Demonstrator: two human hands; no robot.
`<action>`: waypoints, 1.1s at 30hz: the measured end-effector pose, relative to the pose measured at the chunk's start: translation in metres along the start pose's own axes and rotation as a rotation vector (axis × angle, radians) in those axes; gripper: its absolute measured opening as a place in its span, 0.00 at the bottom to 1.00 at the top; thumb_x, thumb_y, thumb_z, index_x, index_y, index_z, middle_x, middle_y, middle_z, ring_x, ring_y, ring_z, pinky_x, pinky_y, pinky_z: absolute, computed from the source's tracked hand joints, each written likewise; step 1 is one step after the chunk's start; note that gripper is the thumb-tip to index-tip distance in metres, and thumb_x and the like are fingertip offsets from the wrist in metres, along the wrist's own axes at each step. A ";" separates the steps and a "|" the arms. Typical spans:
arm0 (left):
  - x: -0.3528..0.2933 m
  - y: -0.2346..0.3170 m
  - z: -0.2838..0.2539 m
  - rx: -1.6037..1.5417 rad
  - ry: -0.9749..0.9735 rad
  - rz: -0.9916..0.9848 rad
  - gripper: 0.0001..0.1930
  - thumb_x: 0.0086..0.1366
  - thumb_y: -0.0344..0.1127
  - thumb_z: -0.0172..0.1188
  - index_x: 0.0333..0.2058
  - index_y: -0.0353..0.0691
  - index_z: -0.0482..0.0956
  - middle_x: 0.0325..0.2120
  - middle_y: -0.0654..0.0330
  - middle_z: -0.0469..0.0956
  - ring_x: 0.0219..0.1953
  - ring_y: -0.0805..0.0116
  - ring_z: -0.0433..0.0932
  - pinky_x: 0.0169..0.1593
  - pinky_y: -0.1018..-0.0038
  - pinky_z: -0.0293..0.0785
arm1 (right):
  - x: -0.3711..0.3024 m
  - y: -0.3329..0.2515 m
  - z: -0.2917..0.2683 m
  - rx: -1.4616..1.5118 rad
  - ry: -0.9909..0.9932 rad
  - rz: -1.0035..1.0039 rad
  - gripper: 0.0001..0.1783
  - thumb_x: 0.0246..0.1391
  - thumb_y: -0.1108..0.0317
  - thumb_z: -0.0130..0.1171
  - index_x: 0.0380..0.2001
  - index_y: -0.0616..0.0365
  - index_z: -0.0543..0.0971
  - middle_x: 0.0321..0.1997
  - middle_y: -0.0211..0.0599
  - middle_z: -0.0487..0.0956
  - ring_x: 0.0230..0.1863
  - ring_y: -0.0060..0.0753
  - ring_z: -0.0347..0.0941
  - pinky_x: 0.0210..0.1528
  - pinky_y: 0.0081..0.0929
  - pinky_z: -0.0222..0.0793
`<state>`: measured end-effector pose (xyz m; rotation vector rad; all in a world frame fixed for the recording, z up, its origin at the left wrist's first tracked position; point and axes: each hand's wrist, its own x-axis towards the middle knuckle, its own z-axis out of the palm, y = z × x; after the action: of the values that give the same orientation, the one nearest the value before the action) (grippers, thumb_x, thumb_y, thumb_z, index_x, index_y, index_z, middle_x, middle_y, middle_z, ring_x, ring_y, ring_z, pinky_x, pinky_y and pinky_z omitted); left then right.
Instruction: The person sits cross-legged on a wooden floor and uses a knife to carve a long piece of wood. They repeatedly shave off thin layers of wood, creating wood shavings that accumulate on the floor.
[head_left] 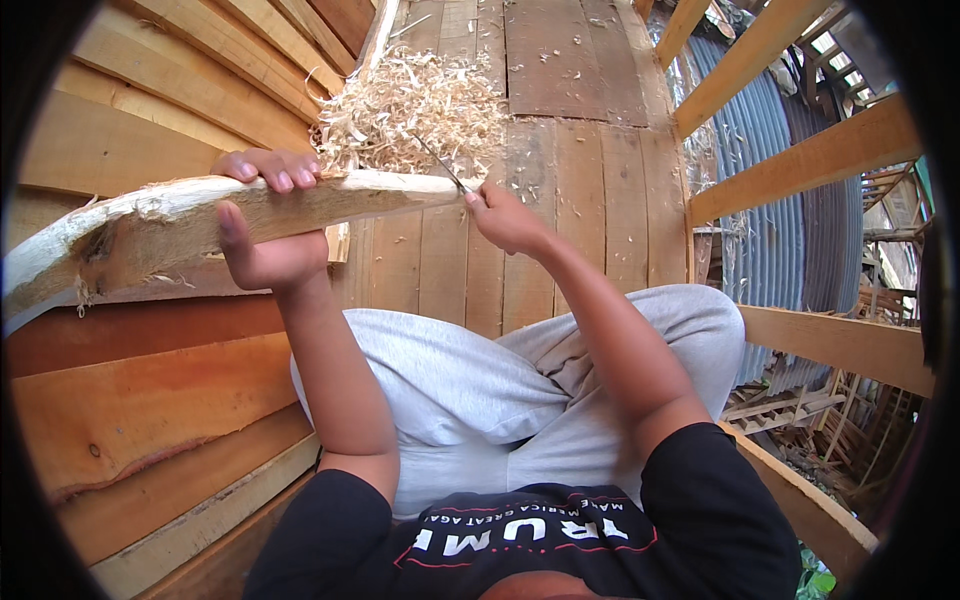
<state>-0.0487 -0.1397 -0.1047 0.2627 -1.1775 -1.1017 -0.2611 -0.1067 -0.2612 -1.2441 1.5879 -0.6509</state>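
A long, pale, curved piece of wood (160, 232) lies crosswise in front of me, broad and rough with bark-like patches at the left and tapering to the right. My left hand (278, 262) grips its middle, the fingers over the far edge and the thumb against the near face. At the tapered end, my right hand (508, 220) is closed around a knife (438, 158). The thin blade points away and to the left, crossing the wood's tip. My right hand hides the knife's handle.
Curly wood shavings (415, 110) are heaped on the plank floor (575, 225) beyond the wood. Stacked boards (160, 400) line the left side. A wooden railing (800, 165) runs along the right, with corrugated metal sheets (765, 150) and scrap timber (850, 430) beyond it. My crossed legs are close below my hands.
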 end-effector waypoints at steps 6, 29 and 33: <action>0.003 0.001 -0.002 0.005 -0.068 -0.017 0.20 0.63 0.56 0.54 0.38 0.45 0.67 0.25 0.62 0.68 0.32 0.66 0.69 0.43 0.64 0.64 | 0.011 0.009 -0.013 0.050 0.061 0.116 0.25 0.64 0.55 0.43 0.40 0.70 0.78 0.36 0.58 0.80 0.39 0.51 0.78 0.44 0.42 0.68; -0.001 -0.006 0.018 0.047 -0.149 0.050 0.20 0.61 0.53 0.58 0.40 0.44 0.67 0.27 0.61 0.68 0.31 0.66 0.69 0.42 0.65 0.63 | -0.016 -0.040 -0.002 0.114 -0.019 0.058 0.29 0.67 0.55 0.34 0.35 0.72 0.77 0.30 0.60 0.78 0.35 0.55 0.77 0.41 0.46 0.69; -0.003 -0.006 0.021 0.020 -0.165 0.006 0.19 0.61 0.53 0.58 0.40 0.46 0.68 0.27 0.63 0.68 0.31 0.67 0.69 0.42 0.65 0.62 | -0.011 -0.023 -0.010 0.183 -0.054 0.224 0.29 0.67 0.56 0.34 0.33 0.73 0.77 0.30 0.61 0.78 0.35 0.56 0.77 0.42 0.47 0.69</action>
<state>-0.0691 -0.1329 -0.1014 0.1856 -1.3353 -1.1234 -0.2610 -0.1057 -0.2339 -0.9267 1.5584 -0.5993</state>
